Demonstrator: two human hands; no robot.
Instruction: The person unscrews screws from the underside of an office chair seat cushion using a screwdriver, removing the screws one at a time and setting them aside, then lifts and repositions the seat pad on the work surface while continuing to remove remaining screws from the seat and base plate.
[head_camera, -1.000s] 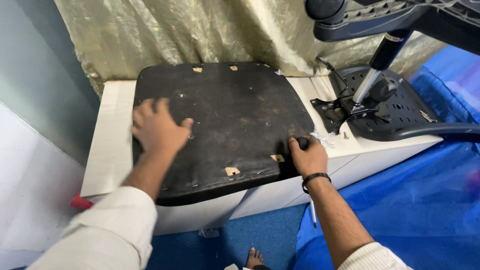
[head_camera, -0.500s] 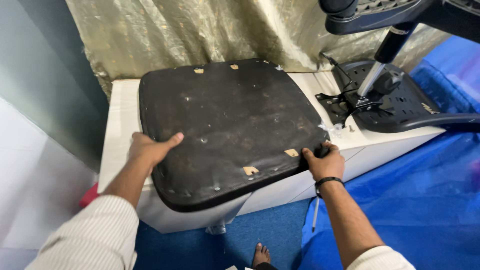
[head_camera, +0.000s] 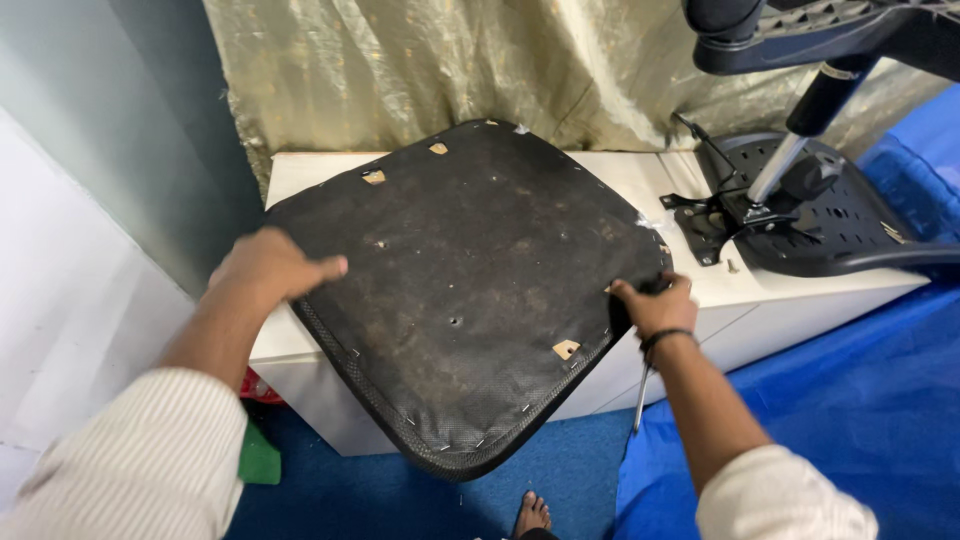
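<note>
A black chair seat pad lies upside down, its stapled fabric underside up, across a white low cabinet. Its near corner hangs past the cabinet's front edge. My left hand grips the pad's left edge, thumb on top. My right hand, with a dark band on the wrist, grips the pad's right edge. The pad is tilted, with its near side lifted off the cabinet top.
A black chair back with metal gas lift and bracket lies on the cabinet's right end. A gold wrinkled curtain hangs behind. Blue tarp covers the floor at right. My bare foot shows below. A green thing sits at lower left.
The seat pad has been turned and pulled toward me, so one corner now overhangs the cabinet front. My left hand went from flat on top to gripping the left edge.
</note>
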